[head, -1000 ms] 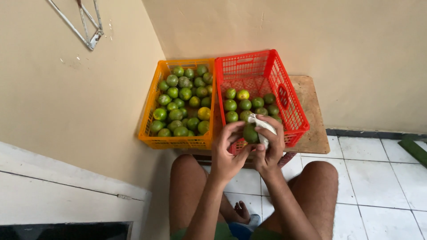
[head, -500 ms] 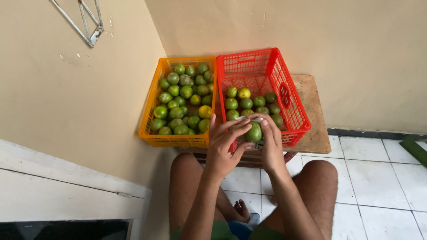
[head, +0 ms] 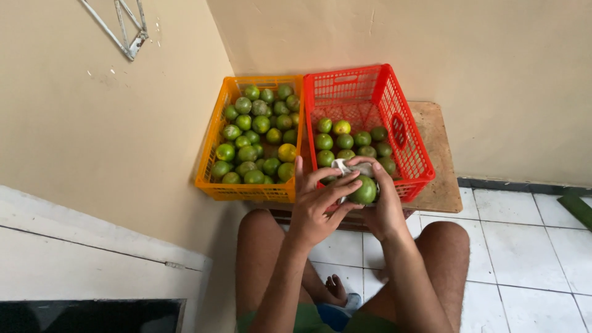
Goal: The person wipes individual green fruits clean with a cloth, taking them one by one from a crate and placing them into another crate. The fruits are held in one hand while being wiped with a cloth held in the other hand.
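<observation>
Against a corner of two plain beige walls, a low wooden bench carries two plastic crates set side by side and touching. Its bare board shows to the right of the crates, scuffed and pale brown. On the left stands the orange crate, heaped nearly to its rim with green citrus fruits, one or two of them yellowing. Next to it the red crate holds a shallower layer of the same fruits, its far end bare mesh.

Over the near edge of the red crate, both hands meet around one green fruit. The right hand cups it from the right and below, fingers curled around it, so this grip is holding the fruit. The left hand lies across the fruit's left side with fingers spread and fingertips touching it, pressing a white cloth whose crumpled end sticks up just behind the fruit; whether the left grip closes on the cloth cannot be told.

Below the hands, bare knees flank a floor of white tiles with dark joints. A grey metal bracket hangs on the left wall, high up
</observation>
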